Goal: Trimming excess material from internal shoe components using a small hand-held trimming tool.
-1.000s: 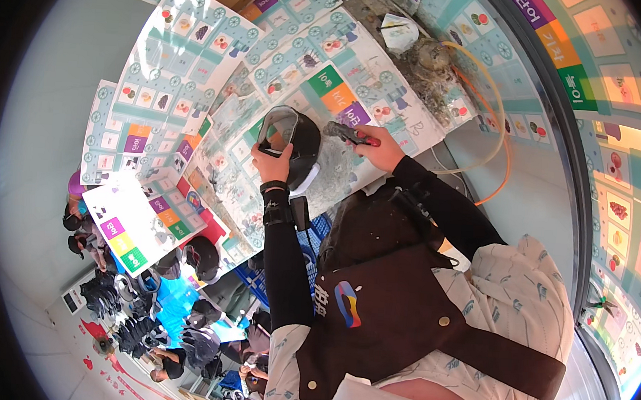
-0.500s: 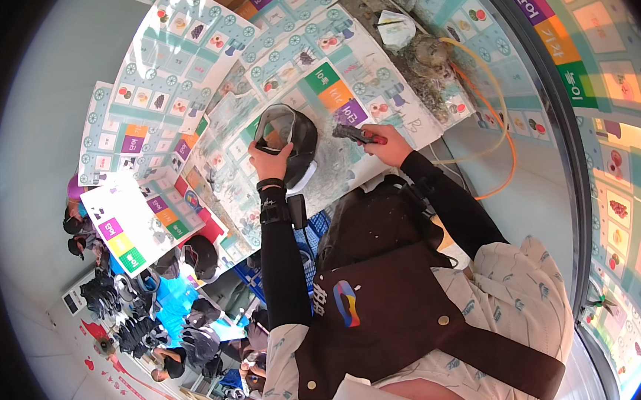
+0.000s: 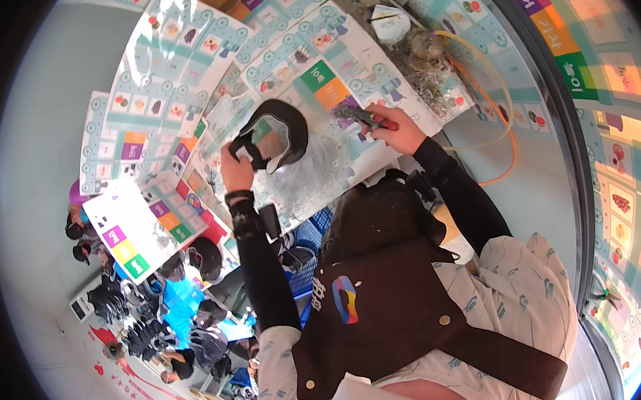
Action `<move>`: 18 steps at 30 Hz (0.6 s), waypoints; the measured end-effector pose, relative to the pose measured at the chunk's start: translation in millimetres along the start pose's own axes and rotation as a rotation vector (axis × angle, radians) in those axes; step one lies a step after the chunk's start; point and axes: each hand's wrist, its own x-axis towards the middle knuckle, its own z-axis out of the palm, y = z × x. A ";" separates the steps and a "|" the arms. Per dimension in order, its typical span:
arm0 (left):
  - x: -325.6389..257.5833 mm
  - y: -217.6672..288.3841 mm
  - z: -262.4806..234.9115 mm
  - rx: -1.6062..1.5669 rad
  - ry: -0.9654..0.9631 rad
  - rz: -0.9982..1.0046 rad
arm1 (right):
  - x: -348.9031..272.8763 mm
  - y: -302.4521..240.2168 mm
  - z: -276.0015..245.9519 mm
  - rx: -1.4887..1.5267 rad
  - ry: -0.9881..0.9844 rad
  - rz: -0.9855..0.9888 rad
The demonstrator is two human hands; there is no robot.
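My left hand [image 3: 236, 170] grips the lower left edge of a black, curved, hollow piece [image 3: 294, 124]. It looks like a cap or visor, tilted so that its opening faces me, and the printed cover seems to show through the hollow. My right hand [image 3: 402, 133] is closed round a short red-handled tool [image 3: 380, 121] with a dark grey head pointing left. The exact kind of tool is not clear. A gap separates the tool from the black piece. Both are above a table [image 3: 302, 191] covered in printed sheeting, dusted grey below the hands.
A white cup-shaped mask [image 3: 390, 25] lies on the dirty ledge at the back, near yellow and orange hoses [image 3: 513, 158]. Folded printed boards [image 3: 174, 63] stand at the left. A blue basket [image 3: 308, 255] is beside my left forearm. Several dark items [image 3: 137, 321] and people are beyond.
My left hand has moved left and toward me, turning the black piece so its opening shows more. My right hand has shifted slightly right and up with the tool.
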 end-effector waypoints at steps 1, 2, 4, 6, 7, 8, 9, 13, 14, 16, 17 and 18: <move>11.7 3.7 -4.7 -0.003 -0.100 -0.061 | 0.7 -2.0 -1.1 0.001 -0.008 -0.005; 21.4 3.0 -4.6 -0.007 -0.163 -0.060 | -2.0 -2.9 -3.6 -0.033 -0.075 -0.019; 30.5 1.2 -6.6 -0.064 -0.255 -0.062 | 2.5 14.3 4.6 -0.054 -0.182 -0.117; 32.2 -7.8 -1.1 -0.072 -0.270 -0.054 | 0.3 8.4 15.0 -0.201 -0.272 -0.131; 31.6 -12.2 2.8 -0.079 -0.282 -0.047 | -0.2 1.5 18.8 -0.275 -0.329 -0.101; 32.4 -7.7 3.7 -0.072 -0.291 -0.055 | -0.9 6.6 25.4 -0.278 -0.257 -0.162; 34.7 -5.4 7.9 -0.073 -0.302 -0.048 | -2.7 11.2 25.0 -0.277 -0.247 -0.156; 44.8 -4.1 14.5 -0.050 -0.298 -0.053 | -7.3 21.5 19.8 -0.222 0.020 -0.167; 46.6 -17.4 13.7 -0.037 -0.287 -0.040 | -7.0 18.9 18.1 -0.246 -0.132 -0.162; 50.5 -30.7 13.5 -0.036 -0.282 -0.012 | -8.5 20.4 19.1 -0.294 -0.302 -0.180; 51.2 -32.3 14.1 -0.037 -0.286 -0.009 | -10.3 19.8 18.8 -0.295 -0.298 -0.178; 51.7 -34.0 14.7 -0.062 -0.294 -0.001 | -11.8 18.9 18.3 -0.249 -0.204 -0.200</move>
